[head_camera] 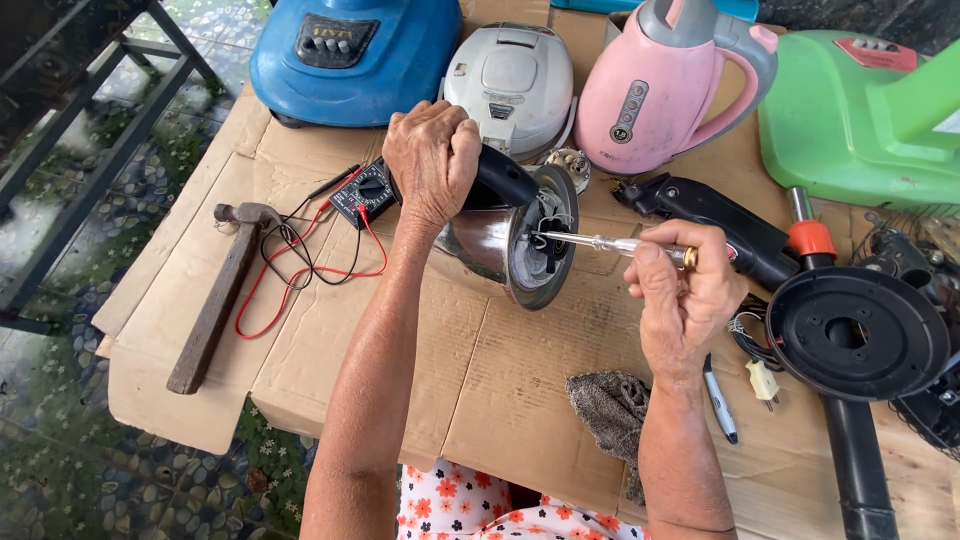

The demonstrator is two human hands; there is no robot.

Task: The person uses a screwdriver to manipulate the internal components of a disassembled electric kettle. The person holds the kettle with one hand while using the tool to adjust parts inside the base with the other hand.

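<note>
A stainless steel electric kettle (pixel 490 240) lies on its side on the cardboard-covered desk (pixel 500 360), its underside turned toward the right. The bottom cover appears to be off already: a round opening shows the inner contacts and wiring, so the opening-up seems done, while the work inside the base looks to be under way, with nothing refitted yet.

The left hand (pixel 432 160) is closed firmly around the kettle's black handle (pixel 500 175), steadying the body against the desk. The right hand (pixel 685 290) pinches a clear-handled screwdriver (pixel 615 244) between thumb and fingers, pressed together on the handle end; the tip reaches into the open base and touches or nearly touches the parts there, though the exact contact is too small to tell.

Around it lie a multimeter (pixel 365 192) with red and black leads just left of the kettle, a hammer (pixel 220 295) further left, a grey rag (pixel 612 410) near the front edge, and a pen (pixel 720 400) beside the right wrist. Behind stand a blue appliance base (pixel 350 50), a white rice cooker (pixel 510 85), a pink kettle (pixel 660 90) and a green fan base (pixel 860 120). A black round fan stand (pixel 855 335) sits at the right.
</note>
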